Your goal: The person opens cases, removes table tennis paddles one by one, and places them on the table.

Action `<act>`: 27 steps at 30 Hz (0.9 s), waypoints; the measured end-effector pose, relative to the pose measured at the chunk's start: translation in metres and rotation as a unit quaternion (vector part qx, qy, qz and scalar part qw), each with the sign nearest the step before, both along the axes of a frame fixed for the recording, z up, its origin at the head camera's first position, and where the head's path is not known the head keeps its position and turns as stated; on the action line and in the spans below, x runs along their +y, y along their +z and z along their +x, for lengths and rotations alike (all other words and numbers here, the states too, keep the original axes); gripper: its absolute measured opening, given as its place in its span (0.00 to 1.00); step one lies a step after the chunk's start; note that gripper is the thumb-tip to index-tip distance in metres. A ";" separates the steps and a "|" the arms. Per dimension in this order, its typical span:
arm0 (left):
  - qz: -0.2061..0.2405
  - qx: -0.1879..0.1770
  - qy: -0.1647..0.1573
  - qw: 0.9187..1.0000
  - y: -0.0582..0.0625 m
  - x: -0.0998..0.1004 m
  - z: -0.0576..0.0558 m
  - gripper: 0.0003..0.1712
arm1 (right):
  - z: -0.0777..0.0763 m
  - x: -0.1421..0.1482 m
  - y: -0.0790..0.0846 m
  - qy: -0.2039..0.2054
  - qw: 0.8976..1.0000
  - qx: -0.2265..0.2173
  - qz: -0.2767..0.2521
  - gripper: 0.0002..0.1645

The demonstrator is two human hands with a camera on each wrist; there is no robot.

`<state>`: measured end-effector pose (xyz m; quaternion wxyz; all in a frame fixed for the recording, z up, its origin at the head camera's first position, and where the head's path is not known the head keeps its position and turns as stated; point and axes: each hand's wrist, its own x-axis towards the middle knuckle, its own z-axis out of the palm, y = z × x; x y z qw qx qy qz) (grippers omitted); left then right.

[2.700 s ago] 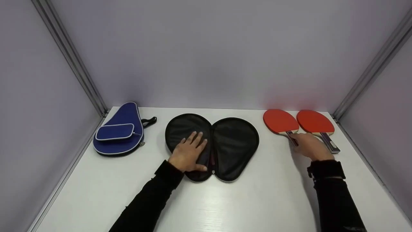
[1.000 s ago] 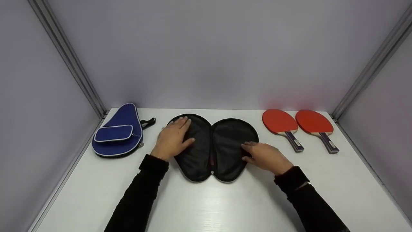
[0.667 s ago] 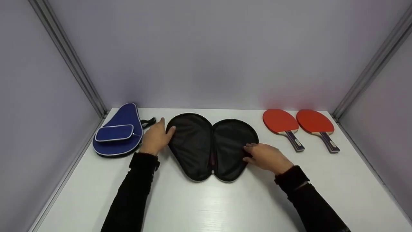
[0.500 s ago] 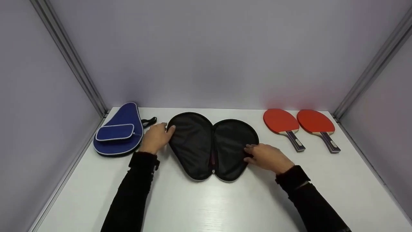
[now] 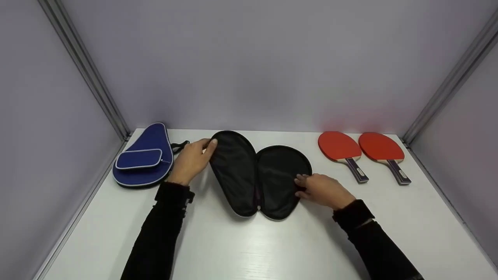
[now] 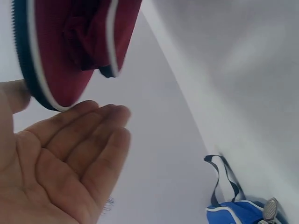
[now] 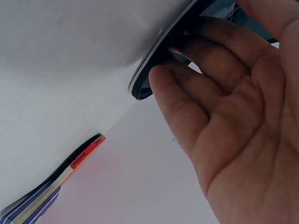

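In the head view a black-lined table tennis bat case (image 5: pixel 279 179) lies unfolded at mid-table. Its left half (image 5: pixel 233 175) is tilted up off the table along its outer side. My left hand (image 5: pixel 192 159) holds that half by its outer rim, thumb on the lining and fingers behind. The left wrist view shows the dark red outside (image 6: pixel 60 51) of this half, with white piping and a zipper edge. My right hand (image 5: pixel 325 190) rests loosely on the right half, fingertips just inside its rim (image 7: pixel 154 53) and fingers slightly bent in the right wrist view.
A blue bat case (image 5: pixel 142 171) with a front pocket and black wrist strap (image 5: pixel 180 147) lies at the left. Two red table tennis bats, one nearer (image 5: pixel 338 147) and one farther right (image 5: pixel 380 147), lie at the right. A wall panel (image 5: pixel 249 66) stands behind the white table.
My right hand has left the bats for the case's right half. My left hand moved from the left half's lining to its outer rim and has raised that half, tilting it rightward.
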<state>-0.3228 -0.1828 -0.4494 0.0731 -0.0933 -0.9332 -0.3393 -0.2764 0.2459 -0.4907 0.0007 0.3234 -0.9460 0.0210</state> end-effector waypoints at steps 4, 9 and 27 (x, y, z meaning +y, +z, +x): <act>0.015 0.020 -0.008 1.000 0.002 0.002 0.002 0.39 | 0.000 0.000 0.000 0.004 1.000 -0.001 -0.001 0.29; 0.030 0.046 -0.009 0.998 0.005 0.005 0.005 0.37 | 0.001 0.000 0.000 0.003 1.000 -0.012 -0.006 0.30; 0.014 0.067 -0.111 0.991 0.004 0.035 0.011 0.33 | 0.003 -0.009 -0.003 0.046 0.998 -0.032 -0.034 0.30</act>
